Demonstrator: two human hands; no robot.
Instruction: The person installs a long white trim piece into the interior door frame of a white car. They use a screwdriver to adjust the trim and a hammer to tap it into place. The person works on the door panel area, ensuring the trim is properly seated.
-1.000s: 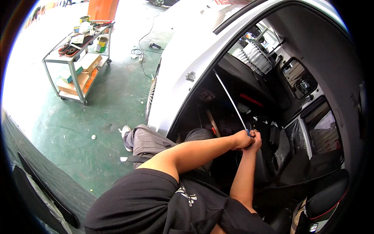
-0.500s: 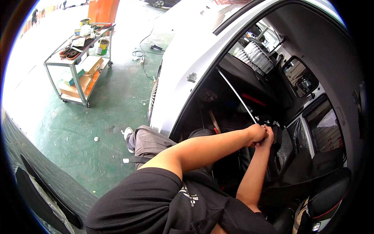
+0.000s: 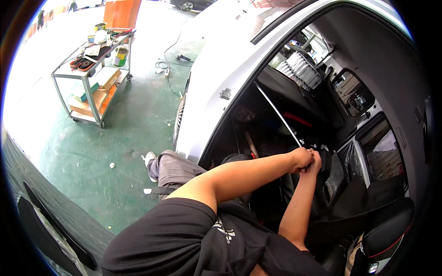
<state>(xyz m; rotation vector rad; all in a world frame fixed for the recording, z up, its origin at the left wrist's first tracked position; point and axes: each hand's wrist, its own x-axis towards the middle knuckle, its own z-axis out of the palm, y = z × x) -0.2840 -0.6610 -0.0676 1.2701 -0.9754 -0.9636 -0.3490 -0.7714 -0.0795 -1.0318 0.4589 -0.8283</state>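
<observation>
A long, thin silvery metal rod (image 3: 279, 115) slants across the open doorway of the white vehicle. Its far end meets the dark area by the door frame, and the near end runs into my hands. My left hand (image 3: 301, 158) is closed around that near end. Pressed up against it, my right hand (image 3: 314, 163) is closed too, and the fingers of both overlap. What part of the rod lies inside the grip is hidden. Below the hands is the dark interior, with a black seat (image 3: 389, 230) at the lower right.
The white car body (image 3: 216, 87) and its door frame border the opening. Inside lie a red bar-shaped object (image 3: 298, 119) and a wooden-looking strip (image 3: 251, 144). A metal cart (image 3: 87, 78) with tools and boxes stands left on the green floor, near a corded power tool (image 3: 183, 58).
Both hands keep their grip on the rod and have hardly moved. The whole view has shifted very slightly.
</observation>
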